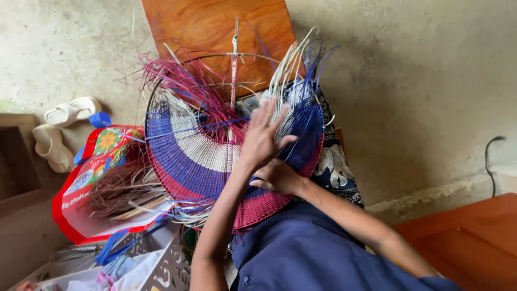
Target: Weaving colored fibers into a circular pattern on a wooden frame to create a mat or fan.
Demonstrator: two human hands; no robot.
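A round woven fan [194, 156] in pink, blue and white bands rests on my lap, with loose red, white and blue strips [183, 81] sticking out at its top around a wire hoop. My left hand [262, 134] lies flat on the weave with fingers spread, pressing the blue strips near the fan's right side. My right hand [278, 178] sits just below it at the fan's lower right edge, fingers curled on the blue strands there.
A red bag [89, 178] holding dry straw lies at the left. Two white sandals [59, 126] sit on the concrete floor beyond it. A wooden board [215, 27] lies behind the fan, a white cut-out basket [156, 264] at lower left.
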